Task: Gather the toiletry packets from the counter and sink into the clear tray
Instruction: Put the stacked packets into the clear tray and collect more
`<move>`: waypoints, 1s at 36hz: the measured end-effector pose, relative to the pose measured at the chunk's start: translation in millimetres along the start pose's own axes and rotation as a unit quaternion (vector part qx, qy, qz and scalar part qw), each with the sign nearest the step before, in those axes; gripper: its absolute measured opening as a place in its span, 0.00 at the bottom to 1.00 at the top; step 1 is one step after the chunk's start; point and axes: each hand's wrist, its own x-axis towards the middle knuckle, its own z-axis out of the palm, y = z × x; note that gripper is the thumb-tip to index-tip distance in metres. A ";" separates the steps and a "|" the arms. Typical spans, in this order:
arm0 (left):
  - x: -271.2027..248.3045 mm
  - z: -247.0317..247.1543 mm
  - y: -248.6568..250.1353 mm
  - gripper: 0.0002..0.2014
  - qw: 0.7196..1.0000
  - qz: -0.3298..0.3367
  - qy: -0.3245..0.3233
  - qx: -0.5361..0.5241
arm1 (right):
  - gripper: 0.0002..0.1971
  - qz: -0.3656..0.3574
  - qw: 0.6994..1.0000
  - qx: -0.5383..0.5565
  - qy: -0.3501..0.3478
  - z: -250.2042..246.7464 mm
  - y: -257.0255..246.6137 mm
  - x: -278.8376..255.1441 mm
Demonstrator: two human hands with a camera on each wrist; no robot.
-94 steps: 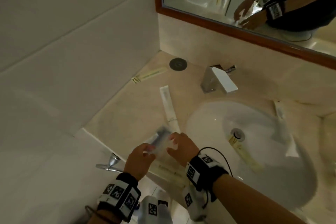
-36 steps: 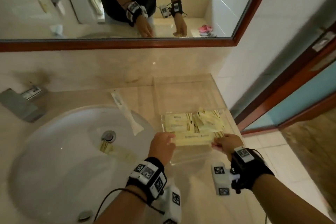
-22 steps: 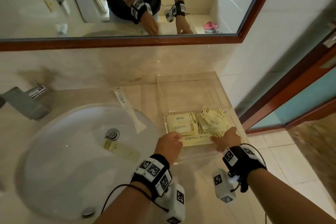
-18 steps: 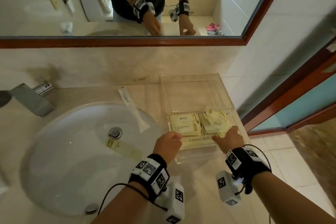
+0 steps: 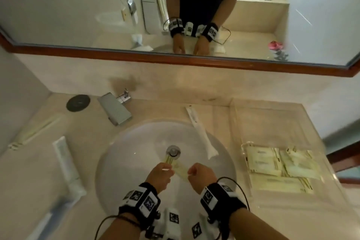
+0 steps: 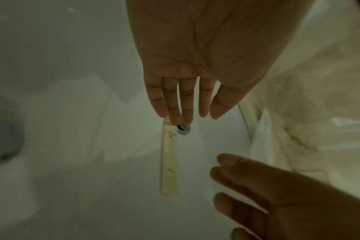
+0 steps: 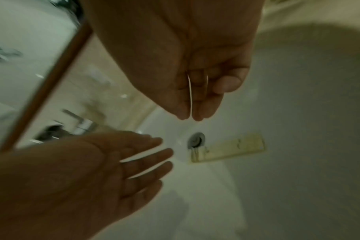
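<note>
A long yellow packet (image 5: 180, 170) lies flat in the white sink (image 5: 136, 142), one end by the drain (image 5: 173, 151). My left hand (image 5: 162, 173) hovers over the drain end with straight fingers (image 6: 175, 113), holding nothing. My right hand (image 5: 198, 174) hangs over the other end, fingers (image 7: 203, 110) loosely curved and empty. In the wrist views the packet (image 6: 169, 162) (image 7: 228, 150) lies untouched below both hands. The clear tray (image 5: 272, 122) on the right counter holds several yellow packets (image 5: 276, 165).
A long white packet (image 5: 202, 134) lies across the sink's right rim. On the left counter are a white tube (image 5: 66, 163) and a pale long packet (image 5: 35, 130). The faucet (image 5: 115, 111) and a black disc (image 5: 78, 102) sit behind the sink, below the mirror.
Both hands let go of the yellow packet in the tray and moved left into the sink, over the packet by the drain. The head view swung left with them.
</note>
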 end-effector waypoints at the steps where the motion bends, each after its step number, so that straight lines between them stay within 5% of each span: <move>1: 8.8 -6.7 -3.7 0.08 1.000 -0.004 0.015 0.004 | 0.15 0.011 1.000 -0.023 -0.013 8.9 -1.5 12.1; 5: 39.2 -18.9 -20.7 0.16 0.999 -0.021 0.016 0.030 | 0.22 0.036 0.993 -0.099 -0.061 36.0 3.2 58.2; 16: 59.8 -31.3 -48.2 0.19 0.989 -0.038 -0.024 0.138 | 0.26 0.044 0.972 -0.225 -0.055 69.3 24.2 115.4; 22: 55.3 -33.4 -39.6 0.29 0.991 0.027 0.034 0.126 | 0.25 0.003 0.965 -0.237 -0.110 60.0 20.3 103.3; 26: 40.3 -34.3 -23.7 0.39 0.986 0.078 0.054 0.140 | 0.22 -0.047 0.980 -0.150 -0.123 38.1 9.0 75.4; 32: 0.7 -22.4 -1.6 0.14 0.977 0.126 0.008 0.175 | 0.16 -0.119 0.983 -0.082 -0.111 -30.0 4.4 13.2; 36: -30.0 0.4 15.2 0.08 0.967 0.199 -0.035 0.152 | 0.15 -0.148 0.987 -0.053 -0.042 -86.8 36.2 -31.5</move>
